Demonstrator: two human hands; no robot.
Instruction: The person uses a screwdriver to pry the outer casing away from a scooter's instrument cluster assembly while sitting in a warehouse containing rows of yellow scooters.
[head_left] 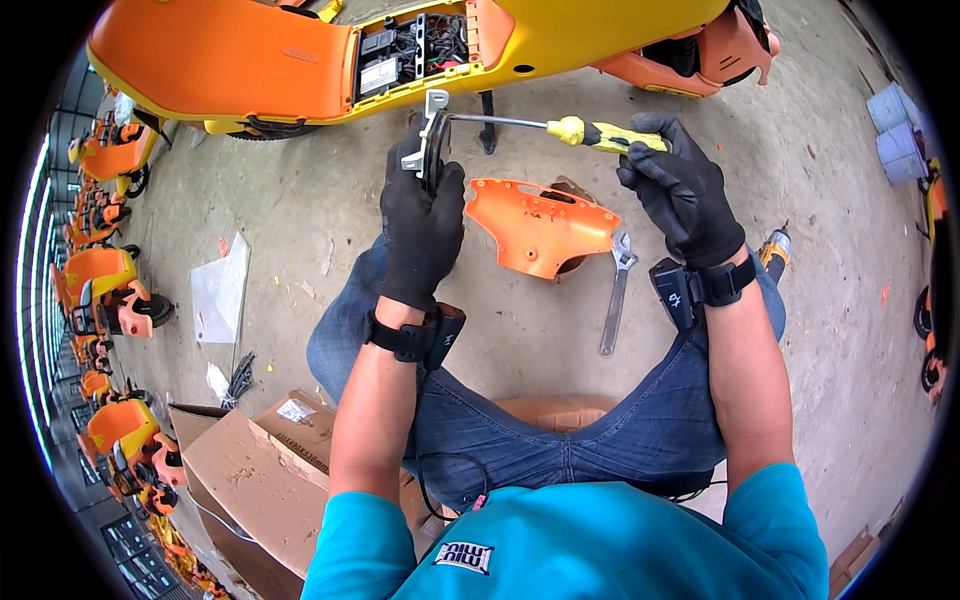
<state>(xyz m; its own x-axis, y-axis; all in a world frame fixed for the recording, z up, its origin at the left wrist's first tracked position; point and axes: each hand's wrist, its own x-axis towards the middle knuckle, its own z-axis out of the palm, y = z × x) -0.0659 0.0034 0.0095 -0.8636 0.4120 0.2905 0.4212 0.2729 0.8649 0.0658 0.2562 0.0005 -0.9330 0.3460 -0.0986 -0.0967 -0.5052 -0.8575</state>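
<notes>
In my gloved left hand [424, 225] is a black, round, flat part [437, 150] with a silver metal bracket [436, 103]; I hold it upright, with the fingers wrapped behind it. My gloved right hand [688, 195] grips a screwdriver [603, 137] by its yellow and black handle. The screwdriver's shaft lies nearly level, its tip at the bracket's right side; whether it touches a screw is too small to tell. Below and between the hands, an orange plastic shell [540, 228] lies on the floor. Beside it rests an adjustable wrench [617, 295].
A yellow and orange scooter [280, 70] spans the far side, its wiring compartment [410, 55] uncovered. A power drill [775, 250] lies right of my knee. An open cardboard box [255, 465] stands lower left. More scooters [110, 285] line the left, and buckets [897, 135] stand far right.
</notes>
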